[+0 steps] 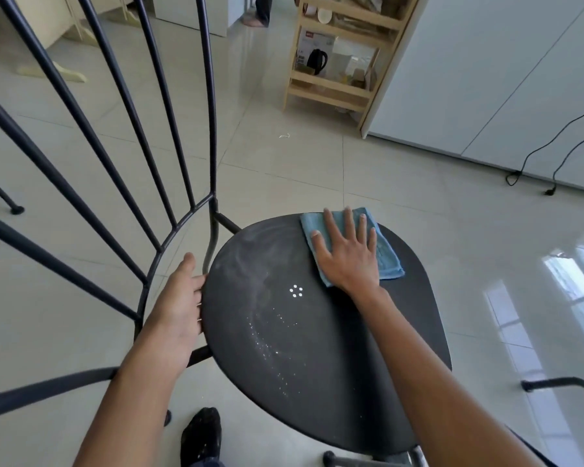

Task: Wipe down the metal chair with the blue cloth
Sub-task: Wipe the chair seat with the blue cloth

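Note:
The black metal chair's round seat (317,348) fills the middle of the view, dusty with pale smears and specks. Its barred backrest (122,129) rises at the left. A folded blue cloth (386,254) lies on the seat's far edge. My right hand (346,251) presses flat on the cloth, fingers spread. My left hand (179,308) grips the seat's left rim beside the backrest, fingers curled under the edge.
A wooden shelf unit (338,62) with a black kettle stands on the tiled floor beyond the chair, next to white cabinet doors (486,79). Black cables (536,156) trail at the right. Another chair's legs (573,389) show bottom right. A person's feet stand at the top.

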The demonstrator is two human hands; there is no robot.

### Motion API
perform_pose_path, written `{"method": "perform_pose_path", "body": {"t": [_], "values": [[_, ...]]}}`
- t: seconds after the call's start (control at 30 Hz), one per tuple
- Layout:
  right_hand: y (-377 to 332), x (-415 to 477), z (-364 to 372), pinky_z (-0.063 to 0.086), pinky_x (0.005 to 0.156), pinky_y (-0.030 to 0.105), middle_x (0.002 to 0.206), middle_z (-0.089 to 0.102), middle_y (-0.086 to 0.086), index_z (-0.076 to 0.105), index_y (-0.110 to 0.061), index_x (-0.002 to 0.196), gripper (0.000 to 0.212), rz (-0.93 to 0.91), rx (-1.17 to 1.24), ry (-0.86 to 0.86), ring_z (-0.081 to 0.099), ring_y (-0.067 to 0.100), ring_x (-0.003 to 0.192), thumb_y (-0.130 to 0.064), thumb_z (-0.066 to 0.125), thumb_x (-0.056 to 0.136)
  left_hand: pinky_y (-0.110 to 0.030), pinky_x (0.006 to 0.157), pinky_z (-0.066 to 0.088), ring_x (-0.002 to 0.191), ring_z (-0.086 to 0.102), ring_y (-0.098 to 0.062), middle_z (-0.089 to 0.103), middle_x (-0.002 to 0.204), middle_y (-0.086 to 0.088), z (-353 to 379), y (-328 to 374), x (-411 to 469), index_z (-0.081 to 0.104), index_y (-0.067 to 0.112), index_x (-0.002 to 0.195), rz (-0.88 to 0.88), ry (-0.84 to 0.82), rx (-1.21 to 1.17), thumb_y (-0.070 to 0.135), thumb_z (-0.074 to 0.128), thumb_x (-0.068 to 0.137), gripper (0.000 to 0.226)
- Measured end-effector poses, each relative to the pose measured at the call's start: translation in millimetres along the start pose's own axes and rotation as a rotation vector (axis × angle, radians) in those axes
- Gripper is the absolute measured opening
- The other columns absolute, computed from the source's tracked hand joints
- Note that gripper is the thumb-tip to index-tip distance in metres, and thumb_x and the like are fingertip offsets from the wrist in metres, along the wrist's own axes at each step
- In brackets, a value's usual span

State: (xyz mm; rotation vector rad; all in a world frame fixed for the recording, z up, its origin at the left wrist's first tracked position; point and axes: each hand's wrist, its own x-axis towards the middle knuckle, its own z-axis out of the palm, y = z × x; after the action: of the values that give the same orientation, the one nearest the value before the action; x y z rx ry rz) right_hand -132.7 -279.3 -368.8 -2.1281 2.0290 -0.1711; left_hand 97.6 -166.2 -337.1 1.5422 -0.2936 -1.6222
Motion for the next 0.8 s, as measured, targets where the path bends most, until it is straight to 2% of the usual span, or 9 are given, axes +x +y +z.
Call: {"method": "perform_pose_path", "body": {"t": [0.07, 0.17, 0.27, 0.37, 0.47, 0.57, 0.67, 0.8], "values": [[-1.6, -30.9, 3.9, -0.010, 0.123, 0.042, 0.168, -0.009, -0.003, 0.002, -0.045, 0.156, 0.063, -0.118, 0.014, 0.002, -0.016, 0.020, 0.153, -0.064, 0.019, 0.099, -0.044, 0.103, 0.040, 0.120, 0.055, -0.028, 0.060, 0.131, -0.012, -2.3, -1.4, 1.4, 0.051, 0.009, 0.138, -0.010, -0.023, -0.001, 0.063, 0.028, 0.096, 0.072], [22.5, -75.0, 0.3, -0.012, 0.122, 0.034, 0.166, -0.012, -0.013, 0.000, -0.053, 0.153, 0.062, -0.150, 0.016, -0.008, -0.020, 0.011, 0.151, -0.070, 0.016, 0.095, -0.042, 0.102, 0.039, 0.122, 0.054, -0.026, 0.059, 0.133, -0.010, -4.3, -1.2, 3.4, 0.049, 0.011, 0.140, -0.004, -0.036, 0.012, 0.063, 0.028, 0.097, 0.072], [52.9, -76.0, -4.3, -0.009, 0.123, 0.036, 0.167, -0.008, -0.011, 0.001, -0.055, 0.152, 0.065, 0.022, -0.008, 0.021, -0.015, 0.014, 0.153, -0.074, 0.013, 0.091, -0.040, 0.101, 0.037, 0.129, 0.049, -0.025, 0.053, 0.141, -0.008, -3.2, 0.0, -0.2, 0.044, 0.012, 0.144, -0.008, -0.041, 0.020, 0.062, 0.027, 0.097, 0.071], [52.1, -37.6, -6.8, -0.006, 0.124, 0.044, 0.168, -0.003, 0.000, 0.004, -0.046, 0.156, 0.065, 0.199, -0.010, 0.061, -0.009, 0.025, 0.154, -0.067, 0.019, 0.096, -0.038, 0.102, 0.037, 0.129, 0.048, -0.024, 0.054, 0.140, -0.008, -0.3, 1.3, -2.4, 0.046, 0.012, 0.143, -0.004, -0.053, 0.007, 0.064, 0.026, 0.096, 0.073], [22.3, 3.8, -2.1, -0.008, 0.123, 0.049, 0.168, -0.006, 0.005, 0.005, -0.039, 0.158, 0.067, 0.234, -0.002, 0.051, -0.011, 0.031, 0.153, -0.063, 0.018, 0.097, -0.043, 0.111, 0.034, 0.128, 0.051, -0.024, 0.057, 0.137, -0.007, -3.6, -1.1, -1.0, 0.048, 0.013, 0.142, -0.002, -0.066, -0.019, 0.073, 0.026, 0.090, 0.083], [-19.7, 21.3, 6.6, -0.010, 0.122, 0.050, 0.168, -0.004, 0.006, 0.005, -0.037, 0.158, 0.066, 0.083, 0.011, 0.005, -0.013, 0.032, 0.152, -0.062, 0.016, 0.098, -0.046, 0.112, 0.033, 0.125, 0.053, -0.024, 0.059, 0.135, -0.008, -5.6, -1.3, -1.6, 0.050, 0.012, 0.140, 0.007, -0.072, -0.052, 0.079, 0.026, 0.086, 0.090], [-55.5, 2.5, 16.4, -0.010, 0.123, 0.048, 0.168, -0.004, 0.002, 0.004, -0.040, 0.158, 0.064, -0.141, 0.001, -0.020, -0.014, 0.028, 0.153, -0.062, 0.017, 0.099, -0.046, 0.110, 0.035, 0.124, 0.054, -0.025, 0.060, 0.133, -0.010, -5.4, -1.0, -1.6, 0.051, 0.010, 0.139, 0.012, -0.061, -0.096, 0.078, 0.025, 0.086, 0.090], [-52.1, -54.7, 17.0, -0.012, 0.123, 0.039, 0.167, -0.010, -0.009, -0.001, -0.051, 0.154, 0.061, -0.377, 0.007, -0.061, -0.019, 0.016, 0.152, -0.065, 0.018, 0.098, -0.046, 0.110, 0.035, 0.121, 0.056, -0.025, 0.063, 0.129, -0.010, -5.5, -1.6, -0.6, 0.054, 0.010, 0.136, 0.011, -0.043, -0.114, 0.079, 0.023, 0.086, 0.091]]}}
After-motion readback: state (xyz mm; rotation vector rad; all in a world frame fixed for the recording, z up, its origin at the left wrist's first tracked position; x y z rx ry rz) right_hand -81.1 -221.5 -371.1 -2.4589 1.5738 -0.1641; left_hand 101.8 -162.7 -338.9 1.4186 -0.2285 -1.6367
